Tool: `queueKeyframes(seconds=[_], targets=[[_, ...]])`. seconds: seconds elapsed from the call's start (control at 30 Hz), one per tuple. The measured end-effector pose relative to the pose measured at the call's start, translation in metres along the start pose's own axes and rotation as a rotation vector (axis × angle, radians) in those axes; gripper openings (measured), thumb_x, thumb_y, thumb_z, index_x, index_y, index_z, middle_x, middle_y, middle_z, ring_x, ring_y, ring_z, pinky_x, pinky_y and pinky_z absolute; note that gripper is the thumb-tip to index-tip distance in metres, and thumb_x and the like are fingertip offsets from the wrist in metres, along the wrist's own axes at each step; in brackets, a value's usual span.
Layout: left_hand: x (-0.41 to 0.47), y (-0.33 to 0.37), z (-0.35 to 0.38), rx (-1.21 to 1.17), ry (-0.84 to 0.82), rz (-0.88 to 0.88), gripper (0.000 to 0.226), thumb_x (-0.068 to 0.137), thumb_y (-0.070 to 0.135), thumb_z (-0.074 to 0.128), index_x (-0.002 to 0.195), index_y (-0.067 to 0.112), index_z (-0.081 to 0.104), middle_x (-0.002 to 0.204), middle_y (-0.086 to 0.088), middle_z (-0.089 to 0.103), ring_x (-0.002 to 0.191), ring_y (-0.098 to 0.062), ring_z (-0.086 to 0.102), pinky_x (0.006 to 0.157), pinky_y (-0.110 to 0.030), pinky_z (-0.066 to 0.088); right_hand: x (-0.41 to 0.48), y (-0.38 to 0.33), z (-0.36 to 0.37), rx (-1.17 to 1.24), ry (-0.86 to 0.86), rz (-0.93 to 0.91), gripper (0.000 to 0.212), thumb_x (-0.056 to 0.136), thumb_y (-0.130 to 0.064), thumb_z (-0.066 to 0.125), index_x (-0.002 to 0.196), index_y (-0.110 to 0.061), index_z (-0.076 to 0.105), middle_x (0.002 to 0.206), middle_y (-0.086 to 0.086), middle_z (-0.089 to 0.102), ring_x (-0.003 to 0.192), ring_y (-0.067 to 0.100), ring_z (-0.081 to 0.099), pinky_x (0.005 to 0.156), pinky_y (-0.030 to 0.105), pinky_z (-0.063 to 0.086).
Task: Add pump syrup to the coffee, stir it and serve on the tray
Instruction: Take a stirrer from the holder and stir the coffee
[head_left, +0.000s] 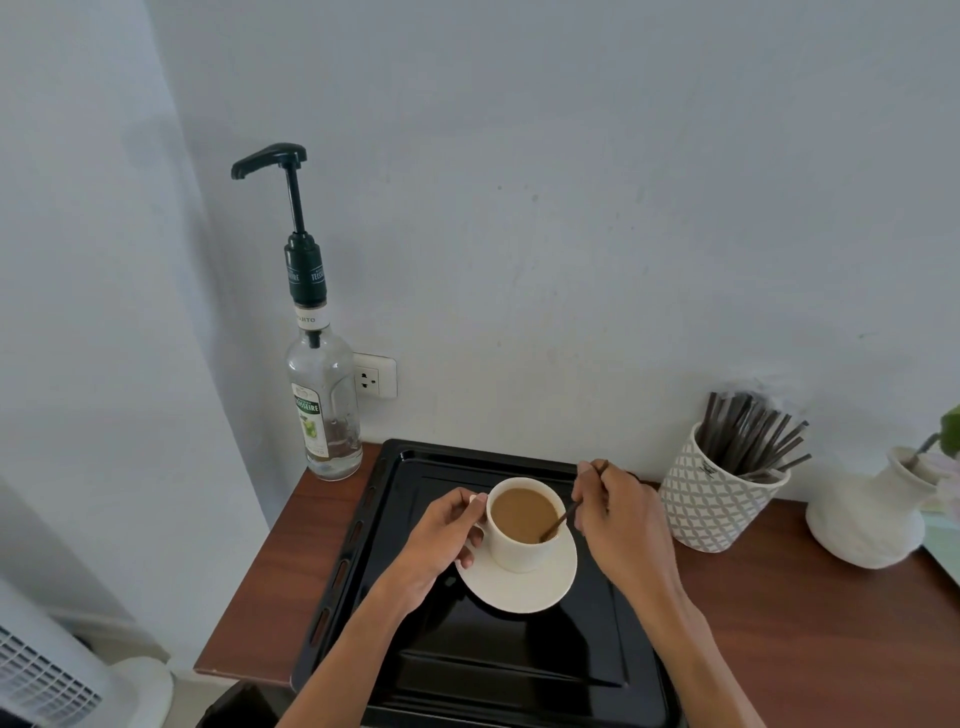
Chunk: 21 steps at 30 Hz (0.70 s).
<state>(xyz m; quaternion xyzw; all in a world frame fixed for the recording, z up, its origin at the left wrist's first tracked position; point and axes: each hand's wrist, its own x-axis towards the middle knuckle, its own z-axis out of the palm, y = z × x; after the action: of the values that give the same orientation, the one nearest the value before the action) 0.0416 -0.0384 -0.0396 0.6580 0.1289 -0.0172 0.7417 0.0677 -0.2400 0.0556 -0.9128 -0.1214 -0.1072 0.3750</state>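
A white cup (524, 543) of milky coffee stands on a white saucer (524, 590), which rests on the black tray (467, 654). My left hand (441, 540) grips the cup's handle on its left side. My right hand (621, 512) pinches a thin brown stir stick (558, 522) whose lower end dips into the coffee at the cup's right side. The syrup bottle (322, 405), clear glass with a dark green pump, stands upright at the table's back left corner, apart from both hands.
A patterned white pot (714, 506) holding several dark stir sticks stands right of the tray. A white vase (872, 514) is further right. The brown table (270, 577) ends close to the tray's left side. A wall socket (375, 375) sits behind the bottle.
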Motion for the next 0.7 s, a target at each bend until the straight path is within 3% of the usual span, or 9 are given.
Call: queueKeyframes(seconds=[0.13, 0.33, 0.5, 0.63, 0.7], targets=[[0.001, -0.001, 0.001, 0.048, 0.004, -0.005, 0.028, 0.102, 0.037, 0.054, 0.098, 0.013, 0.067, 0.064, -0.002, 0.056, 0.051, -0.011, 0.047, 0.053, -0.022, 0.044, 0.003, -0.014, 0.015, 0.123, -0.050, 0.011, 0.036, 0.107, -0.028, 0.045, 0.075, -0.022, 0.060, 0.061, -0.004, 0.070, 0.062, 0.010, 0.067, 0.066, 0.030, 0.052], [0.003, -0.003, -0.001, 0.100, 0.048, 0.010, 0.024, 0.099, 0.041, 0.057, 0.098, 0.020, 0.069, 0.070, -0.001, 0.062, 0.051, -0.010, 0.050, 0.051, -0.023, 0.045, 0.011, -0.008, 0.002, -0.057, 0.039, -0.015, 0.037, 0.107, -0.031, 0.045, 0.073, -0.020, 0.058, 0.054, -0.004, 0.060, 0.051, 0.012, 0.058, 0.054, 0.038, 0.049], [0.003, -0.002, -0.004, 0.077, 0.077, 0.021, 0.019, 0.096, 0.040, 0.063, 0.099, 0.022, 0.070, 0.076, 0.003, 0.069, 0.052, -0.009, 0.052, 0.049, -0.024, 0.045, 0.003, -0.010, 0.004, 0.082, -0.083, 0.000, 0.037, 0.106, -0.029, 0.046, 0.074, -0.019, 0.062, 0.060, -0.002, 0.070, 0.063, 0.014, 0.069, 0.072, 0.044, 0.058], [0.001, 0.002, -0.003, 0.119, 0.091, 0.022, 0.018, 0.097, 0.038, 0.062, 0.099, 0.023, 0.071, 0.059, 0.011, 0.065, 0.045, -0.004, 0.051, 0.047, -0.019, 0.045, 0.003, -0.015, 0.007, 0.017, -0.017, -0.011, 0.032, 0.106, -0.028, 0.044, 0.081, -0.020, 0.062, 0.067, -0.004, 0.072, 0.068, 0.014, 0.069, 0.071, 0.046, 0.057], [0.000, 0.004, -0.004, 0.128, 0.100, 0.030, 0.016, 0.096, 0.036, 0.064, 0.101, 0.023, 0.072, 0.063, 0.012, 0.067, 0.045, -0.004, 0.051, 0.046, -0.019, 0.045, 0.002, -0.015, 0.002, -0.018, 0.004, -0.020, 0.033, 0.106, -0.031, 0.043, 0.080, -0.020, 0.061, 0.066, -0.004, 0.071, 0.067, 0.015, 0.068, 0.070, 0.047, 0.056]])
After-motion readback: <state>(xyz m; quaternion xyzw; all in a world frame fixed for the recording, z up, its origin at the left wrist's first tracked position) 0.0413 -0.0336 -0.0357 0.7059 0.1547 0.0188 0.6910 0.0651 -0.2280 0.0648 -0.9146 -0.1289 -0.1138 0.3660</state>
